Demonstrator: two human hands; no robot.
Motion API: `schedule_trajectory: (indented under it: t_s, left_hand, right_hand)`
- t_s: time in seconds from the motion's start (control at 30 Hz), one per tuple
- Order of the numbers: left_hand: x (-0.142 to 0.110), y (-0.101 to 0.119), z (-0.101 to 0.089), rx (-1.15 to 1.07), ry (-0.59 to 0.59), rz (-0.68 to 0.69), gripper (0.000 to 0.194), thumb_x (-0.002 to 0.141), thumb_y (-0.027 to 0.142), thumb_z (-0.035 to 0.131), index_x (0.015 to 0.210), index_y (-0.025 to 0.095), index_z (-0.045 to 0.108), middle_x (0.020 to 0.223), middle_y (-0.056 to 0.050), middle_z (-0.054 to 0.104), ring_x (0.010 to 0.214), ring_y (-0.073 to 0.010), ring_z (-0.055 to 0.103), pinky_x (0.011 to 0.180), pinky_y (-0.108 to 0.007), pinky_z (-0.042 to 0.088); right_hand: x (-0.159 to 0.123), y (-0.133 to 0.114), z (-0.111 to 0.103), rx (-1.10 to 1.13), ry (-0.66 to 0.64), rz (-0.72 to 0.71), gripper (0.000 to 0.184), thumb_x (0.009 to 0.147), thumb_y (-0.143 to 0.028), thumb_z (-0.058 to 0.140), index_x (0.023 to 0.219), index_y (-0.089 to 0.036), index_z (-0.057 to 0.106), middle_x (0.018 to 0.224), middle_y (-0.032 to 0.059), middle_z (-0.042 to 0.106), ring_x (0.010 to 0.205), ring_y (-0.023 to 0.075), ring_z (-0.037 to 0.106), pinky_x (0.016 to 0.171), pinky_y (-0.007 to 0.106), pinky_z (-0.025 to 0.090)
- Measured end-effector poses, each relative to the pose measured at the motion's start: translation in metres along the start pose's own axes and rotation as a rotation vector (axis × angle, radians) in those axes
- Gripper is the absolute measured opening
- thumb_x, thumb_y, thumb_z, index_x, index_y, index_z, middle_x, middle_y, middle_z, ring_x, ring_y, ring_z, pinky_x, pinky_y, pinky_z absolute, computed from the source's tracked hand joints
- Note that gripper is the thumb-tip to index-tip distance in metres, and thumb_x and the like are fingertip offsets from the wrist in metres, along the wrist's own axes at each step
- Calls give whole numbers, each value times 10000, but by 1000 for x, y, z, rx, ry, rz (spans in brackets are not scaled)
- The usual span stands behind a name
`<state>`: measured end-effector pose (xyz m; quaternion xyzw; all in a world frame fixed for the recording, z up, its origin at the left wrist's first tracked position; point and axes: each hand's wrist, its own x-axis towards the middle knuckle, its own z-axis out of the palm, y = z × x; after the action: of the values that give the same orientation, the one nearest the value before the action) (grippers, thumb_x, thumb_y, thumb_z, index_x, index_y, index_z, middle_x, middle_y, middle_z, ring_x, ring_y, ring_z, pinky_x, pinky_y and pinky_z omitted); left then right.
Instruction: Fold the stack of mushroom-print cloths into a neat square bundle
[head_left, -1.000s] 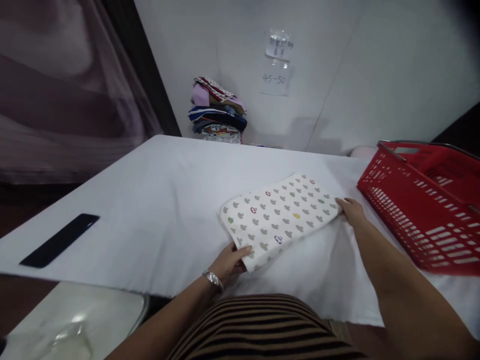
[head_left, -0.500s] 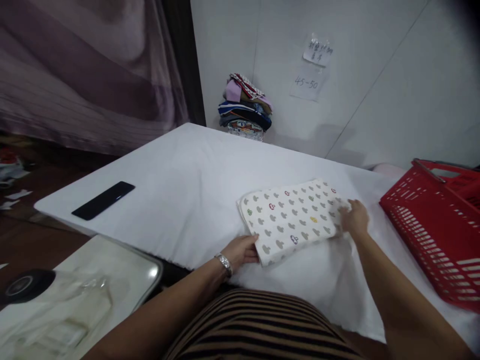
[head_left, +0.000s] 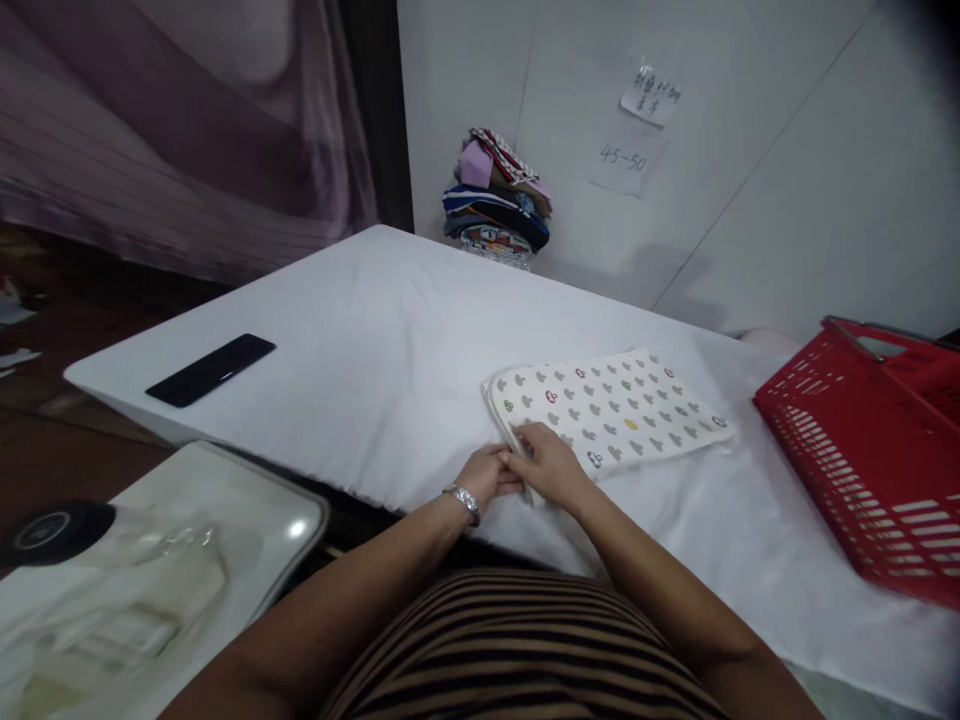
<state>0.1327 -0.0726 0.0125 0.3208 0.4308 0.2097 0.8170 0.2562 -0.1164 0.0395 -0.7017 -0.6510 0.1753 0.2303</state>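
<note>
A folded white cloth (head_left: 637, 408) printed with small grey and coloured mushroom-like shapes lies on the white-covered table (head_left: 360, 350). At its near left corner, my left hand (head_left: 486, 476) has its fingers closed on the cloth's edge; a silver bracelet is on that wrist. My right hand (head_left: 551, 466) meets it there, thumb and fingers pinching the same left edge from above. Both hands touch each other and partly cover that corner. The cloth's right end lies flat with no hand on it.
A red plastic basket (head_left: 862, 450) stands at the table's right. A black phone-like slab (head_left: 211, 370) lies at the left. Folded clothes (head_left: 499, 200) are stacked by the wall. Lower left, a white surface (head_left: 247, 500) holds a black round object (head_left: 60, 530).
My right hand has left the cloth's right end and moved left to the near left corner, beside my left hand. The left hand stays at that corner. The view has shifted slightly.
</note>
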Motion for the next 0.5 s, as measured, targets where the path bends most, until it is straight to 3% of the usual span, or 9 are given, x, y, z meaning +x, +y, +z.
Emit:
schedule_trajectory:
  t_s: [0.27, 0.37, 0.5]
  left_hand:
    - [2, 4, 0, 204, -11, -5, 224, 758, 166, 578, 979, 133, 557, 713, -42, 669, 563, -143, 644, 586, -271, 533]
    - [4, 10, -5, 366, 57, 34, 164, 769, 183, 576, 923, 144, 533, 684, -11, 643, 482, -125, 610, 488, -242, 498]
    - [9, 18, -9, 410, 97, 47, 78, 809, 219, 529, 838, 150, 506, 681, -5, 625, 450, -103, 588, 426, -210, 440]
  right_hand:
    - [6, 16, 1, 112, -36, 94, 298, 745, -273, 599, 1037, -216, 622, 867, 19, 617, 765, 151, 541, 696, 261, 408]
    - [7, 22, 3, 186, -23, 113, 258, 748, -293, 591, 987, -213, 642, 788, 1, 618, 706, 136, 540, 656, 247, 407]
    - [7, 28, 8, 260, 18, 143, 284, 758, -370, 581, 983, -207, 638, 744, -7, 609, 653, 124, 540, 604, 236, 414]
